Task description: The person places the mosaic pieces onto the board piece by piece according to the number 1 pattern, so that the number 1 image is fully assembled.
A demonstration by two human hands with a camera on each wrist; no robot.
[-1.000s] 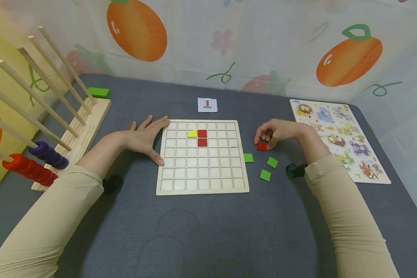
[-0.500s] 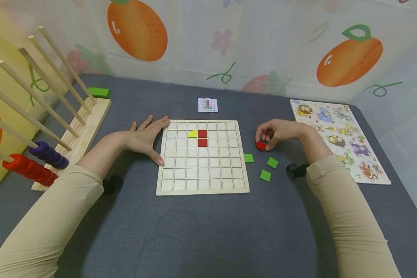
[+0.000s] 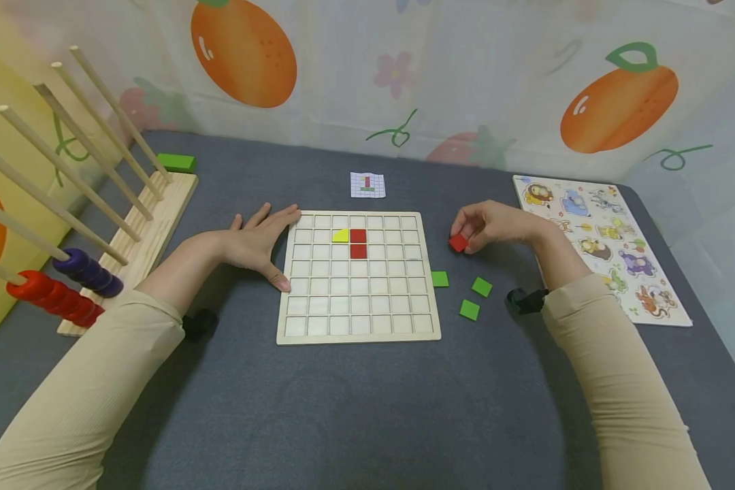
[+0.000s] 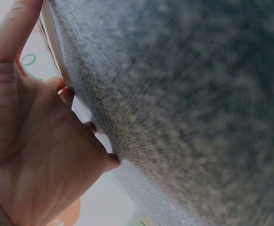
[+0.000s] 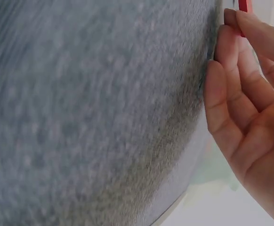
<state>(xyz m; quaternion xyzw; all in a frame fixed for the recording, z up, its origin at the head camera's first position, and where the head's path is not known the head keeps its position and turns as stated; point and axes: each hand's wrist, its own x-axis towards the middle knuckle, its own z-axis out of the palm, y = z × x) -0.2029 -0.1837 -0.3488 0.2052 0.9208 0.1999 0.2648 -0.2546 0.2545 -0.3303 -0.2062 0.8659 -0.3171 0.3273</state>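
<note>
A wooden grid board (image 3: 358, 338) lies flat in the middle of the table in the head view. My left hand (image 3: 254, 245) spreads along its left edge, thumb at the side and fingertips at the top corner. In the grid sit a yellow tile with a slanted side (image 3: 340, 236) and two red square tiles, the upper (image 3: 358, 236) right above the lower (image 3: 358, 252). Right of the board, my right hand (image 3: 493, 226) pinches another red tile (image 3: 458, 243) between thumb and fingers, tilted. The right wrist view shows that red tile (image 5: 245, 6) edge-on at the fingertips.
Several green tiles (image 3: 469, 309) lie right of the board. Behind it is a small pattern card (image 3: 367, 185). An animal puzzle board (image 3: 612, 258) lies at the right. A wooden peg rack (image 3: 159, 218) with red and blue beads stands left, a green block (image 3: 176, 162) behind it.
My right hand has tilted the red tile and raised it slightly toward the back. The left hand stays at the board's edge.
</note>
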